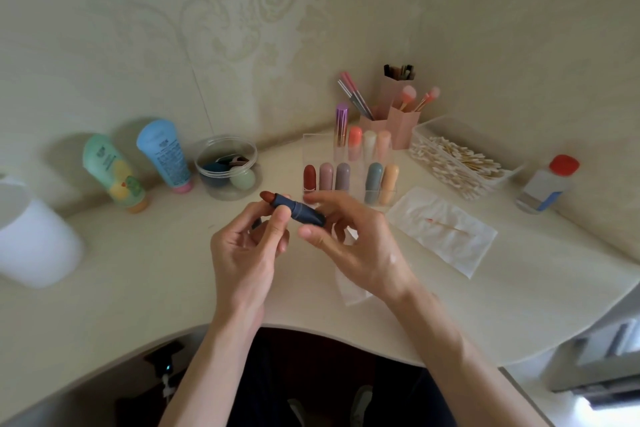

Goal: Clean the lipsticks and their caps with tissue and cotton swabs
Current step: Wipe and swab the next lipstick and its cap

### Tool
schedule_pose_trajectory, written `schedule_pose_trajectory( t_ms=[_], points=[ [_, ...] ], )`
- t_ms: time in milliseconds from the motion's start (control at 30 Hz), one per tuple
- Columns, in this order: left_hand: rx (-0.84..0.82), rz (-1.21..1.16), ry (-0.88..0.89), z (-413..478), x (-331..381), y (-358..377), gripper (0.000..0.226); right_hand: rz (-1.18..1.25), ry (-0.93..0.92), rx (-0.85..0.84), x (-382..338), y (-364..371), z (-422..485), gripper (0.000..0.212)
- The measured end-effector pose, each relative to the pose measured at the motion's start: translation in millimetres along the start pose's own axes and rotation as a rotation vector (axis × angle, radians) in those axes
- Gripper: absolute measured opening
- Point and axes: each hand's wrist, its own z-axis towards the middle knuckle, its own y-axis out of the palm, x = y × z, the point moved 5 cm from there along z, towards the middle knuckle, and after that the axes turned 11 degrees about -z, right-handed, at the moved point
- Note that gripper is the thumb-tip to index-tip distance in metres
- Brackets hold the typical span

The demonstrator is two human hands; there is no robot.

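Uncapped lipstick (298, 211) is held above the counter (138, 270), left hand (247, 246) grip pinching near the red tip, right hand (358, 243) grip pinching the base, long axis tip-left to base-right, tissue (450, 243) nearer the right hand.

Matt lipstick case (298, 212); thin paper tissue (450, 243)

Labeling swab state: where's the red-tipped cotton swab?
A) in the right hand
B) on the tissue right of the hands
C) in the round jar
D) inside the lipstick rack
B: the swab lies flat on the tissue, untouched.
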Motion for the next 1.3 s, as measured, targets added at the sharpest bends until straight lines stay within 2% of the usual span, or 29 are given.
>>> schedule_pose_trajectory(
  t_ms=[33,167,300,467,667,767,833,1000,1067,1200,1233,1300],
  points=[
    [-0.003,0.002,-0.004,-0.1,-0.2,0.5,0.013,0.017,0.004,0.025,1.2,-0.7,0.0,0.032],
    [-0.019,0.000,0.000,0.2,0.0,2.2,0.014,-0.012,0.003,0.015,2.4,0.6,-0.6,0.019],
    [-0.037,0.015,-0.002,0.2,-0.7,1.8,0.020,-0.066,0.016,-0.071,3.0,3.6,-1.6,0.031],
    [-0.051,0.018,-0.018,0.6,-2.9,0.0,0.023,-0.112,0.020,-0.141,3.0,6.3,-3.0,0.033],
    [-0.046,-0.004,-0.027,0.7,-1.7,1.3,0.014,-0.100,-0.022,-0.090,0.3,4.1,0.2,0.033],
    [-0.158,0.001,-0.075,-2.6,-2.8,9.8,0.021,-0.091,-0.057,-0.012,-1.9,-1.0,2.1,0.038],
    [-0.243,0.096,-0.056,-4.4,-2.2,16.4,0.021,-0.076,-0.074,0.009,-2.3,-2.7,1.8,0.040],
    [-0.242,0.110,-0.013,-2.6,-0.1,17.1,0.017,-0.072,-0.066,-0.018,-4.0,-4.2,1.8,0.036],
    [-0.207,0.080,-0.036,-3.5,1.0,15.7,0.016,-0.022,0.005,0.021,-2.8,-14.8,3.9,0.037],
    [-0.165,0.099,-0.076,-2.8,-3.2,13.8,0.014,0.149,0.218,0.291,16.7,-49.3,7.7,0.029],
    [-0.168,0.102,-0.079,-2.4,-4.1,13.6,0.015,0.109,0.250,0.315,21.2,-54.9,7.5,0.026],
    [-0.176,0.110,-0.080,-1.9,-4.5,13.8,0.015,-0.028,0.300,0.237,28.5,-57.7,5.3,0.018]
  ],
)
